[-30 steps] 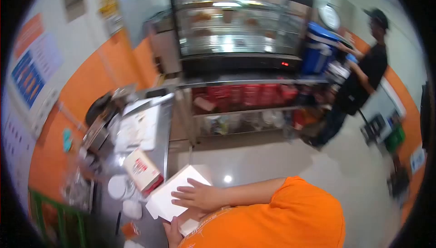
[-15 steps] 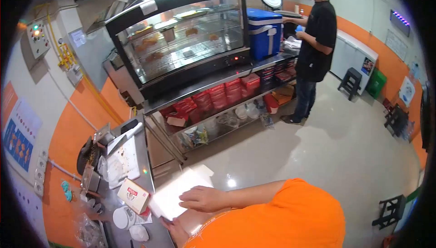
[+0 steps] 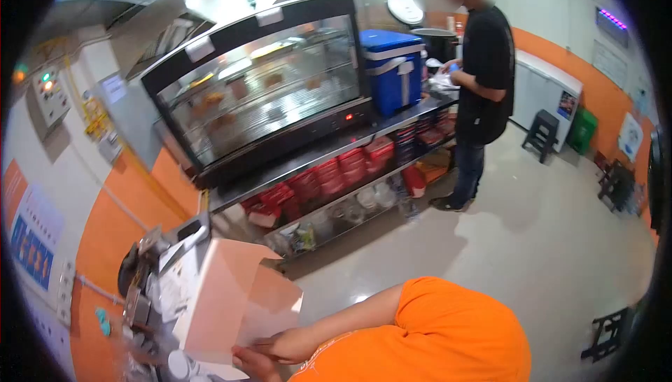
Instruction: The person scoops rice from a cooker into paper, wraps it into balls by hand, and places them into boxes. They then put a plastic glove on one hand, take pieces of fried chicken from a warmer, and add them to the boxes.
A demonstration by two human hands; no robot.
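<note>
A pale cardboard food box (image 3: 222, 291), partly unfolded, stands over the left counter with its panels and a flap spread apart. My left hand (image 3: 256, 364) grips its lower edge at the bottom of the view. Close beside it, my right hand (image 3: 290, 345) has its fingers curled at the same lower edge, partly hidden by the panel and blurred. A white round kitchen scale (image 3: 180, 364) lies just left of the box. Behind the box, a white cutting board (image 3: 179, 284) with a knife on it shows in part.
A glass display warmer (image 3: 273, 81) stands on a steel table, with red packets (image 3: 329, 172) on the shelf below. Beside it is a blue cooler (image 3: 392, 74). A person in black (image 3: 486, 67) stands at the table's far end. Black stools (image 3: 541, 133) stand on the right.
The cardboard has been raised from flat to upright, with its panels opened out. My right hand has moved down from its top face to the lower edge. The view has shifted slightly.
</note>
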